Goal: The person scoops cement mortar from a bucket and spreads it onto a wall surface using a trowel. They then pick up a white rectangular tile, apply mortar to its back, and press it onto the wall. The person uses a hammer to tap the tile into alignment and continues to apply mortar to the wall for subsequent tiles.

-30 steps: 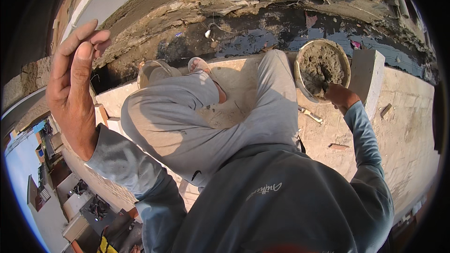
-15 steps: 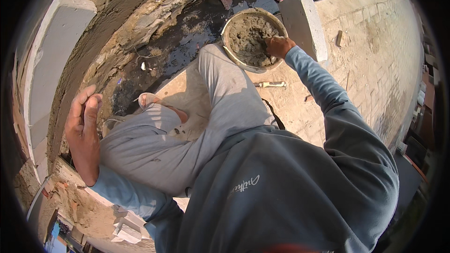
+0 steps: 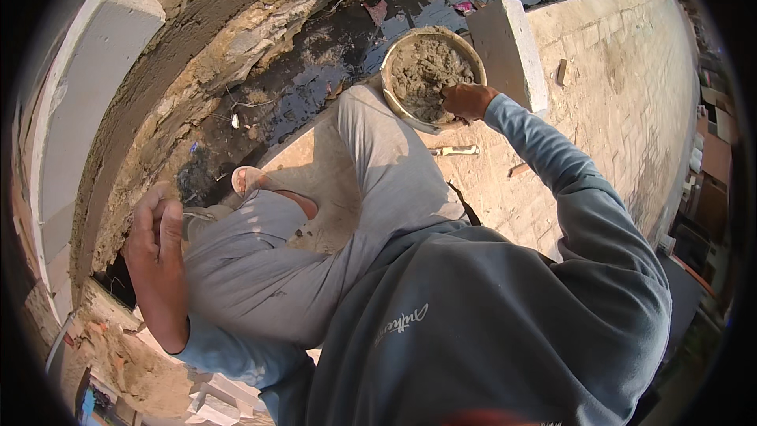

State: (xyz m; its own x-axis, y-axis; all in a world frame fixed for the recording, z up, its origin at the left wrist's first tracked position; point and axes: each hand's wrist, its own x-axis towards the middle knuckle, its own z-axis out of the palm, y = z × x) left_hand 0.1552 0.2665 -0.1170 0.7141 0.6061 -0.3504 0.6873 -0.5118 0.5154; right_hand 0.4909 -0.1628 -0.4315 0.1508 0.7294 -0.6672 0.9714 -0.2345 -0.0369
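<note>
A round bucket (image 3: 388, 85) with a pale rim stands beyond my knee, holding wet grey mortar (image 3: 430, 71). At its near right edge, the closed fingers of my right hand (image 3: 469, 102) reach over the rim against the mortar; whatever they grip is hidden. My left hand (image 3: 156, 260) is raised beside my bent left leg, fingers loosely curled and thumb apart, with nothing visible in it. A tool with a light handle (image 3: 457, 151) lies on the paving just below the bucket.
A pale block (image 3: 509, 51) stands upright right of the bucket. Dark water (image 3: 300, 110) fills a ditch beyond my feet. Along the left runs a mortar-covered ledge (image 3: 118, 122) with light blocks (image 3: 83, 110) set on it. A small brick piece (image 3: 563, 72) lies on the paving.
My right hand has shifted slightly left and down at the bucket's edge. My left hand has moved a little right and down in the view, which has itself shifted slightly.
</note>
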